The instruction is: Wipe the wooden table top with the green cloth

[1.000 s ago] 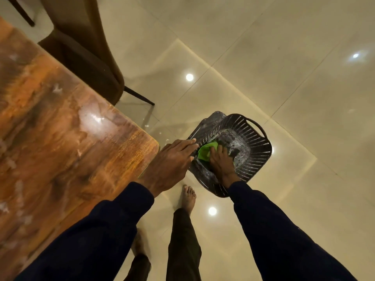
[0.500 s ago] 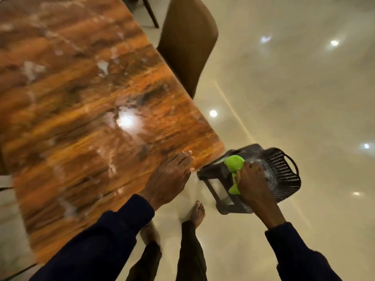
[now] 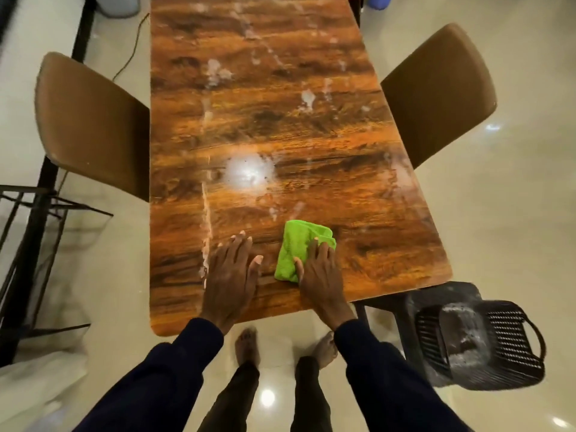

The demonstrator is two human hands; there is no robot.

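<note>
Two Hands Down: Starting the Wipe

Left hand [image 3: 230, 275] lies flat, fingers straight, bracing on the surface [image 3: 311, 145] at lower centre of the frame. Right hand [image 3: 321, 275] presses the folded green cloth [image 3: 294, 244] flat just beside it, fingers extended. Recommended: keep even palm pressure and stroke toward the white smears [image 3: 218, 73] in the upper half, overlapping passes

Counter [image 3: 280, 135]: orange-brown wood grain, dark streaks, white smears
Cloth [image 3: 296, 244]: bright green
Chair at left [image 3: 90, 120], chair at right [image 3: 442, 88]: tan-brown
Basket [image 3: 505, 344]: black lattice, dusted white
Floor [image 3: 514, 213]: glossy cream tiles
Sleeves [image 3: 389, 385]: dark navy
</note>
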